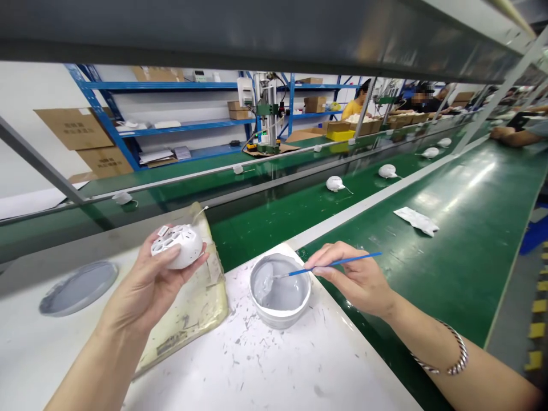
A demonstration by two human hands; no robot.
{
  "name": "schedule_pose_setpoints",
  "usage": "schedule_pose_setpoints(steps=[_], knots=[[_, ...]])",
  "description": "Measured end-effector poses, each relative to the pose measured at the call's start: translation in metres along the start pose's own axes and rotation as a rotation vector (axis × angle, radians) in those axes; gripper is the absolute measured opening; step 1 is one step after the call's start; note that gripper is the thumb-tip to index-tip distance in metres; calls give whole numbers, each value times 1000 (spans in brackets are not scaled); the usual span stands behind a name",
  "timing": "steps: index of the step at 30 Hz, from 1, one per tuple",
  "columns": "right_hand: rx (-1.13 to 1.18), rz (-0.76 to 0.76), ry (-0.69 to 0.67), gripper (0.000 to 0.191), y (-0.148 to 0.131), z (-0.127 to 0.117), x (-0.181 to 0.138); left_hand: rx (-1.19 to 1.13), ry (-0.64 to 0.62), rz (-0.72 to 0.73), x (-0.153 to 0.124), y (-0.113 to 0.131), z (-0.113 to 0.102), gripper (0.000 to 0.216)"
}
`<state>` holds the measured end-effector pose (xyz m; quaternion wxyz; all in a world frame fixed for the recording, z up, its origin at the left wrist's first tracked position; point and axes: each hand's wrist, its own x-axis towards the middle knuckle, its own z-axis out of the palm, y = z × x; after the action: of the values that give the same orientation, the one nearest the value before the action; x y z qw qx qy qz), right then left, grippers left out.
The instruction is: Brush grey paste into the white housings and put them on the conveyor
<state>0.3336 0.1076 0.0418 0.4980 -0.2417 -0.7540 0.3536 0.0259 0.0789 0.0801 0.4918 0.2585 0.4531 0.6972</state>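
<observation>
My left hand (pixel 148 279) is wrapped round a white rounded plastic housing (pixel 184 251) with cut-out openings on its upper face. A thin wire with a small white connector (pixel 206 208) sticks out behind it. Between the thumb and fingers of my right hand (pixel 353 279) is a thin blue paintbrush (pixel 338 263). The brush tip reaches into a white tub (pixel 280 319), whose inside is coated with smooth grey paste (pixel 289 291). Whether the bristles touch the paste I cannot tell. Under my left hand lies a yellowish, stained pad (pixel 188 319).
Left of the pad is a round lid (pixel 79 288) with grey residue. Green conveyor belt (pixel 257 228) carries several white housings (pixel 335 183) past the white work board (pixel 265 371). A folded white paper (pixel 416 221) lies on the right-hand green surface. Co-workers sit farther along the line.
</observation>
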Motion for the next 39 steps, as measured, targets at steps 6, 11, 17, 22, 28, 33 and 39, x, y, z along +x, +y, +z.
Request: schedule_pose_setpoints(steps=[6,11,17,22,28,33,39], knots=[[65,51,-9,11,-4,1,-1,280,-60,269,-9,-10,4,60],[180,195,65,5,-3,3,0,416,-93,315,-17,-13,7,68],[408,427,281,23,4,4,7,564,-80,307,-26,-12,13,73],[549,611,393,31,8,5,13,668,-93,328,-37,-15,22,62],[618,678,446,31,11,7,13,671,-96,358,-45,-19,29,60],[706,690,417,26,15,5,11,689,-126,284,-48,-19,29,60],[698,673,435,25,14,3,12,434,-231,-44,-52,-18,28,64]])
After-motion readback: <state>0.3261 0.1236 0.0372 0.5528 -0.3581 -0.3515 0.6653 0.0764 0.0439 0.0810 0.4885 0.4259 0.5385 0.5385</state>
